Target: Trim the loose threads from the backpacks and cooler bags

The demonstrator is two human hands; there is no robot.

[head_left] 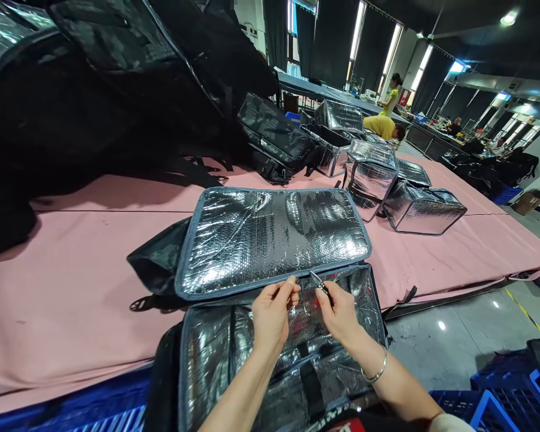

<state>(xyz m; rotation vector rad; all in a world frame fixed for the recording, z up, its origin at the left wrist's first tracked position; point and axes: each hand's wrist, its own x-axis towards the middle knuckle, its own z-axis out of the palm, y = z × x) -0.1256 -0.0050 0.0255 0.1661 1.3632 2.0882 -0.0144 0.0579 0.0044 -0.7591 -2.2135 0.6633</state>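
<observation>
An insulated bag (207,336) with a silver foil lining lies in front of me with its lid (274,234) folded back. Grey-blue binding runs round the lid's edge. At the seam between lid and bag, my left hand (272,309) is closed in a pinch; whatever is between its fingertips is too small to make out. My right hand (339,309) grips small thread snips (320,284), their blades pointing at the same seam just right of my left fingers. A black strap (312,387) crosses the lining below my hands.
Dark bags (130,108) are heaped at the left on the pink-covered table (81,258). Several silver foil bags (425,207) stand farther back. Blue crates (490,390) sit on the floor at right. A person in yellow (380,127) bends beyond the table; another stands behind.
</observation>
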